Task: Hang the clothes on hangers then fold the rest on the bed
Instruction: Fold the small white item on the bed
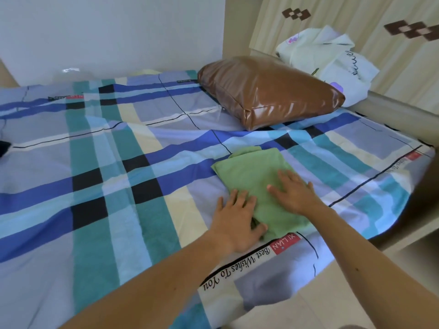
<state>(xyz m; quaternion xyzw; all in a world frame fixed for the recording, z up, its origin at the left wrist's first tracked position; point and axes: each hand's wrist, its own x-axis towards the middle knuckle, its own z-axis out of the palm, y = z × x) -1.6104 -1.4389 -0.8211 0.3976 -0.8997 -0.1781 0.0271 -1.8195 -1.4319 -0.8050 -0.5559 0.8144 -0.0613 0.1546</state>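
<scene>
Pressing down on a folded green cloth point(251, 172)

Both bare hands lie flat on the green cloth. The left hand point(235, 224) has its fingers straight and spread out. It rests on the near left corner of the cloth, with part of its palm on the sheet. Its thumb lies at the near edge of the cloth, and I cannot tell if it is tucked under that edge. The right hand point(294, 195) also has its fingers straight and spread out. It rests on the right side of the cloth, a bit farther from the person than the left hand. The two hands are near each other but do not touch. Most of the cloth shows past the fingertips.

The cloth lies on a bed with a checked sheet of blue, teal, cream and black squares point(118, 162). A big, shiny brown pillow point(268, 91) sits on the same bed. The green cloth lies in front of the pillow, on the person's side of it, near but not touching. A heap of pale white clothes with purple marks point(332, 58) sits just behind the pillow. A small dark thing point(3, 148) peeks in far to the left of the pillow, too cut off to tell what it is.

Counting: one green cloth, two hands, one pillow, one heap of pale clothes, one bed.
</scene>
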